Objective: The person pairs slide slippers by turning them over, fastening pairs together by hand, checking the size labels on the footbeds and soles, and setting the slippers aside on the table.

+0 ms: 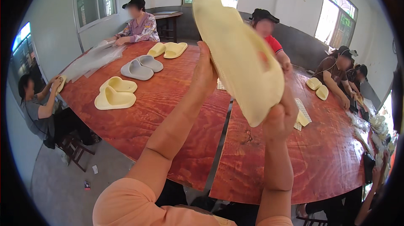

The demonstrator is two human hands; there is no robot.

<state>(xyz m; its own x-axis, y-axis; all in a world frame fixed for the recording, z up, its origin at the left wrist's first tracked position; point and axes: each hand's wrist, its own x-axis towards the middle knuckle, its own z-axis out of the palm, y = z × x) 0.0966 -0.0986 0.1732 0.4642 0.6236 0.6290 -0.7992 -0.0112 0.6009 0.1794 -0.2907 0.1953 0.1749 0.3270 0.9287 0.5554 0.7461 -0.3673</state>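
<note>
A pale yellow slide slipper, slightly blurred, is held up on a slant in front of me, high over the table. My left hand grips its left edge, with most of the fingers hidden behind it. At its lower right end, my right hand closes on the edge, thumb on the near side. Beneath it on the table, partly covered by the slipper, lies a small white perforated sheet. Another such sheet with a yellow strip on it rests to the right of my right hand.
The red-brown wooden table has a dark seam. On it sit yellow slippers, grey slippers, more yellow pairs and clear plastic bags. Several people work around the edge; one at far left holds a yellow slipper.
</note>
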